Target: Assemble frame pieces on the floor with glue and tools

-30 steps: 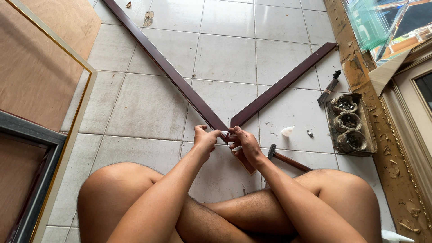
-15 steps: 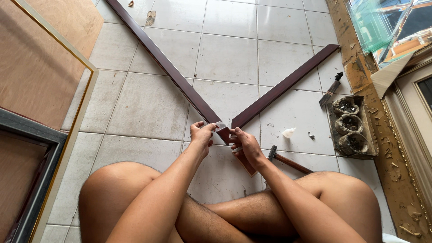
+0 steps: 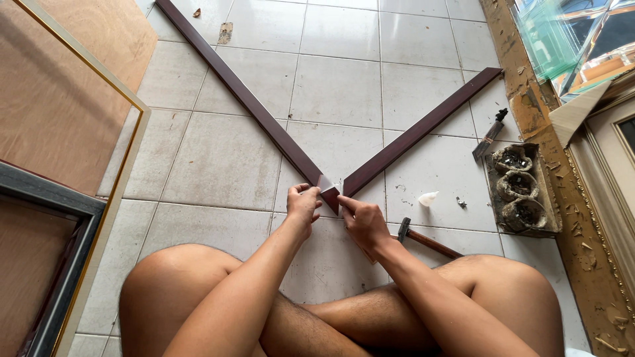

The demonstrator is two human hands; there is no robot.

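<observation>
Two dark reddish-brown frame strips lie on the tiled floor and meet in a V at a mitred corner just in front of my crossed legs. The left strip (image 3: 245, 99) runs up toward the far left, the right strip (image 3: 417, 135) toward the far right. My left hand (image 3: 302, 206) pinches the end of the left strip at the corner. My right hand (image 3: 362, 221) grips the end of the right strip and presses it against the other. The joint itself is partly covered by my fingers.
A hammer (image 3: 426, 241) with a wooden handle lies on the floor just right of my right hand. A small tray (image 3: 522, 188) of round holders and a dark tool (image 3: 489, 132) sit further right. Framed boards (image 3: 73, 119) lean at the left, and glass panes (image 3: 562, 39) at the top right.
My hands have shifted slightly on the corner, and the two strip ends sit closer together than a second ago. The strips otherwise lie as before.
</observation>
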